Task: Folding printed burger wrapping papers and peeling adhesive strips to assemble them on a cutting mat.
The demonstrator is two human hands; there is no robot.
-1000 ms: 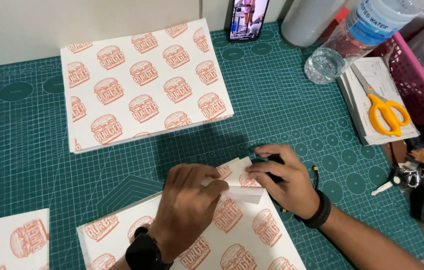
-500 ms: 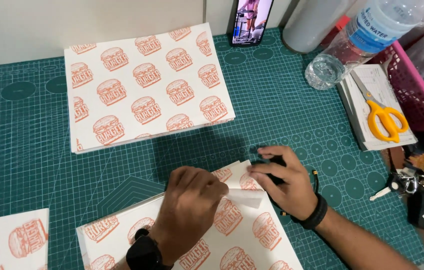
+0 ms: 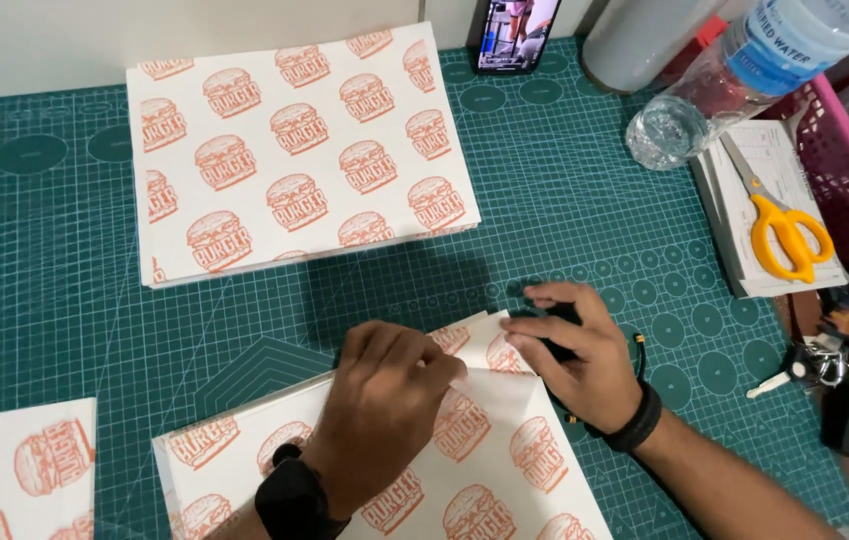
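A white sheet printed with orange burgers (image 3: 489,470) lies at the near edge of the green cutting mat (image 3: 54,300). My left hand (image 3: 384,410) presses on its upper part, fingertips pinching a folded-over corner flap. My right hand (image 3: 579,350) rests at the sheet's top right corner, fingers flat on the paper, with a small black object partly hidden under the palm. Both wrists wear black bands.
A stack of the same printed sheets (image 3: 294,150) lies at the back. Another printed sheet (image 3: 14,480) pokes in at the lower left. Yellow scissors (image 3: 784,225) on a notepad, a water bottle (image 3: 744,70), a phone (image 3: 514,30), a pink basket (image 3: 844,170) and keys (image 3: 824,365) crowd the right side.
The view has shifted slightly. My left hand has slid a little to the right along the fold; my right hand stays at the corner.
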